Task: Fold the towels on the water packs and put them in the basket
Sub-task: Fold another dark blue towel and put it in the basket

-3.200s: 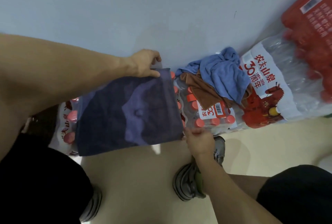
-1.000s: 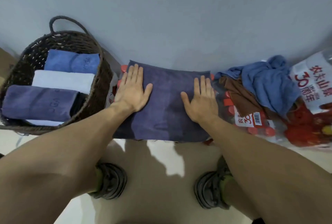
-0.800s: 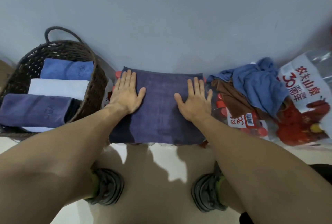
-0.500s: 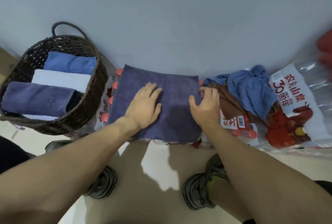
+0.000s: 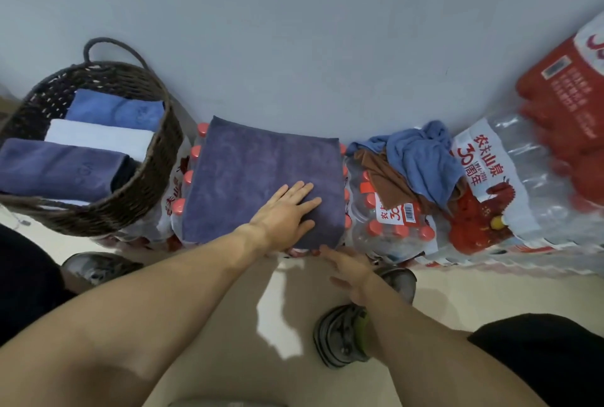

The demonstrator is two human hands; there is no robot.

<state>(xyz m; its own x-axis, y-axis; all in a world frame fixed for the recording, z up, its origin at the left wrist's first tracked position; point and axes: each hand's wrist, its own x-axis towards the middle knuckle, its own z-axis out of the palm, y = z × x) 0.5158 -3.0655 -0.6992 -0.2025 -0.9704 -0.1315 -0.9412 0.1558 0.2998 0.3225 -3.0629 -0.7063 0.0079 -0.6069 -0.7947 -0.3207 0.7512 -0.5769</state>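
While the dark purple towel [image 5: 261, 171] lies spread flat on top of a water pack [image 5: 192, 178] just right of the basket [image 5: 143, 191], the left hand [image 5: 284, 213] rests on its near right part with fingers straight and flat, grasping nothing. The right hand [image 5: 348, 267] hangs just below the towel's near right corner, fingers relaxed and extended, released and empty; whether a fingertip touches the cloth edge I cannot tell.

Judging by how it drapes over the bottle caps, the towel is soft, light and limp, with a nap that should not slip. It will sag if lifted by one point, so a corner pinch on the near right corner, with the flat hand pinning the middle as a crease line, looks the sound way to fold it. The bottle tops under it make a bumpy bed, so pressing the fold flat may take a firm palm.

Inside the basket sit three folded towels: a blue one [image 5: 117, 109] farthest back, a white one [image 5: 98, 138], a purple one [image 5: 58, 168] nearest. Right of the purple towel on the packs, a crumpled blue towel [image 5: 421, 158] and a brown towel [image 5: 389, 181] lie heaped, not yet folded.
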